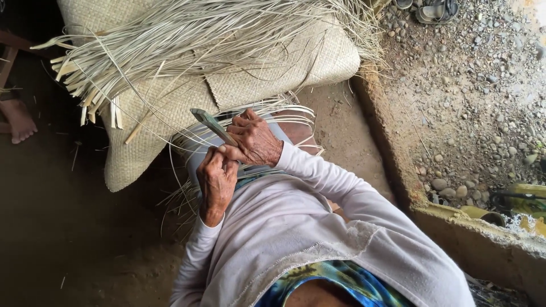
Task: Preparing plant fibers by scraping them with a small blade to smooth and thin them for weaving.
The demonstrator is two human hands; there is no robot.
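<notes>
the right hand (256, 139) gripped a greenish blade (211, 125) angled up-left; the left hand (216, 182), just below, pinched a pale strip (170, 122).

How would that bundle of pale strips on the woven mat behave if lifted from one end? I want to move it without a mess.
The bundle of strips would probably droop: the strips are long, thin and already curve over the woven mat. It looks light for its size. The ends splay loose and no tie shows, so strands may well slide out and scatter.
</notes>
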